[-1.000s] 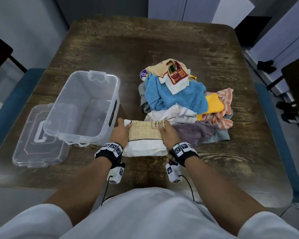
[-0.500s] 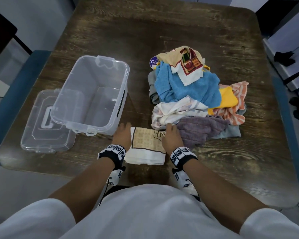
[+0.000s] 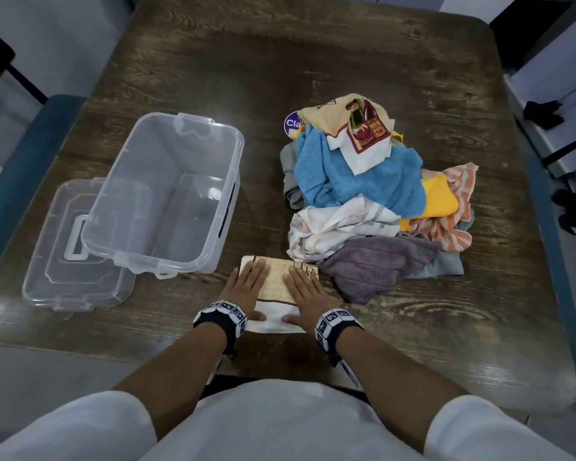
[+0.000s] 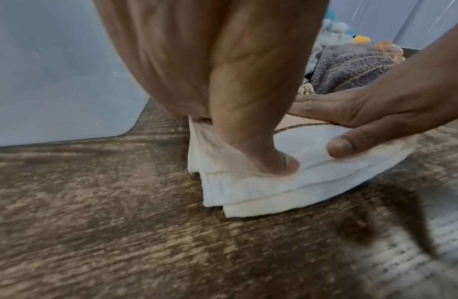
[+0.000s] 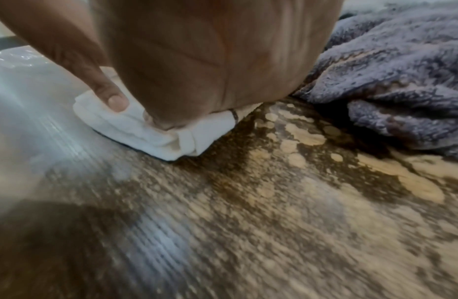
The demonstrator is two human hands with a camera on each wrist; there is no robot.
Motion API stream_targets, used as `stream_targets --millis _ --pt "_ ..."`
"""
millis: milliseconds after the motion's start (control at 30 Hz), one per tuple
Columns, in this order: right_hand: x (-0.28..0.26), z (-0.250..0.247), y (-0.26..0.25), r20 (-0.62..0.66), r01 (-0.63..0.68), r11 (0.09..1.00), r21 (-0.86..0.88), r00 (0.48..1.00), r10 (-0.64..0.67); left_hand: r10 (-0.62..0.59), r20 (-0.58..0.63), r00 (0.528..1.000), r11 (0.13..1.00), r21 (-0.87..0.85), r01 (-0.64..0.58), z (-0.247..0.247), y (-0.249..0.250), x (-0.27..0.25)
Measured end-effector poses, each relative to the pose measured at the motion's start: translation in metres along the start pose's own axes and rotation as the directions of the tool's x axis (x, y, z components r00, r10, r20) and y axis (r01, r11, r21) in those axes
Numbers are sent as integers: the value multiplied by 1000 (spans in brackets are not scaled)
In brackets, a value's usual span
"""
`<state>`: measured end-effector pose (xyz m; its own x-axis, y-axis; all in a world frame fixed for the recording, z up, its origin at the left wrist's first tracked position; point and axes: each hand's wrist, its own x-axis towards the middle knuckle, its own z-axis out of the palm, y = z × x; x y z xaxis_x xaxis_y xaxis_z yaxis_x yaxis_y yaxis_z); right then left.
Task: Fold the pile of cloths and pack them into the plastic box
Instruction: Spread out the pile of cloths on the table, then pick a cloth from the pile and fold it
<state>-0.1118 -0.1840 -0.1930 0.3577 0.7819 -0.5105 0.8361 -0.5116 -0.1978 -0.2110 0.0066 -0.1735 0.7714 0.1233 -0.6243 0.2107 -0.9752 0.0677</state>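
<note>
One cloth folded, the rest heaped, the box open.
The folded cloth [image 3: 276, 286], a small beige-and-white rectangle with a brown border line, lies flat in stacked layers near the worktop's [image 3: 313, 61] front edge. The plastic box [image 3: 180, 207], clear and open-topped, stands upright just to its left. The pile of cloths [image 3: 373, 194] sits crumpled to its right, with a blue towel [image 3: 363, 174] and a beige printed cloth [image 3: 350, 121] on top and a purple-grey cloth [image 3: 376, 264] just beside the folded one.
</note>
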Motion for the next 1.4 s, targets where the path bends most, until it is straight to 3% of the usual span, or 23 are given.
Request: stream_targets --millis 267,433,533,700,833,933,1033,1167,1333,1400 --pt "-5 -12 -3 44 -4 998 58 999 1 -73 38 997 996 61 71 -10 14 2" --pt "-14 -62 8 47 55 963 265 996 -70 -102 99 990 993 70 95 -54 35 11" --pt "-20 -90 31 -93 -63 890 451 989 117 -98 54 994 991 -82 102 -86 43 26" --pt "-21 -125 67 -241 -154 855 495 921 305 -36 177 984 980 -185 69 -90 47 47" --pt "-6 -160 91 -379 -197 831 520 819 431 -75 182 981 972 -205 112 -79 48 51" --pt "9 -187 106 -468 -263 832 489 725 505 -69 205 976 971 -212 114 -78 46 55" --pt "28 -207 120 -523 -340 846 411 672 524 -59 221 973 972 -211 107 -80 45 58" --pt "57 -222 140 -508 -459 859 225 697 505 -87 181 980 978 -172 118 -76 48 59" --pt "78 -225 156 -519 -487 858 160 698 493 -93 -34 995 993 73 95 -73 59 54" --pt "80 -223 160 -538 -491 859 142 690 483 -95 2 996 994 59 94 -69 54 52"
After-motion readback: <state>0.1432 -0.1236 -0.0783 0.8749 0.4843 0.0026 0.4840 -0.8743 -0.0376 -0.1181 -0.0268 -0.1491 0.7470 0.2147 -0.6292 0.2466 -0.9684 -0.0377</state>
